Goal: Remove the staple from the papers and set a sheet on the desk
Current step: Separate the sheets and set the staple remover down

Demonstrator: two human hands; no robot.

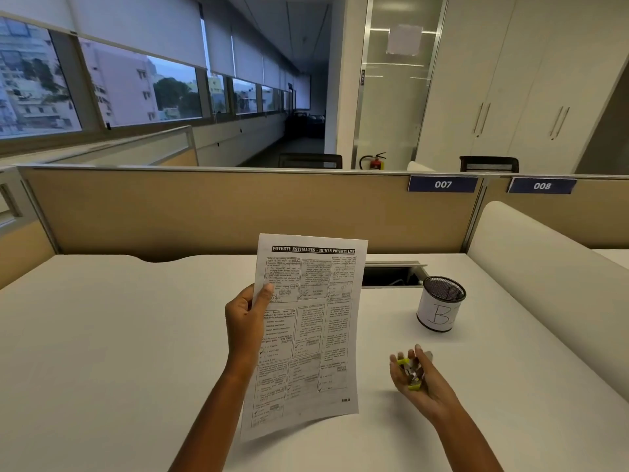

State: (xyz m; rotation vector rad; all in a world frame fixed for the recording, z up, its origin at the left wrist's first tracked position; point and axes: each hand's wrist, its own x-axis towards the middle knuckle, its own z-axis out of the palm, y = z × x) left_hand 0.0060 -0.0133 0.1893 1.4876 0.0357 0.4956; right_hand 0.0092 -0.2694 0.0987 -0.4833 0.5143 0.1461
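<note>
Papers [306, 335] were upright at frame centre, above the table [102, 335], pinched at their left edge by the left hand [246, 318]. Right hand [417, 379], lower right, curled loosely around what looked like a yellow-green staple remover [410, 373]. Mesh cup [440, 303] stood beyond it.

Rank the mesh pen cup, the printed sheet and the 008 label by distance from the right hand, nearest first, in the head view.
From the right hand, which holds a yellow staple remover:
1. Mesh pen cup, just beyond it on the desk.
2. Printed sheet, to its left, held up by the left hand.
3. 008 label, on the far partition.
</note>
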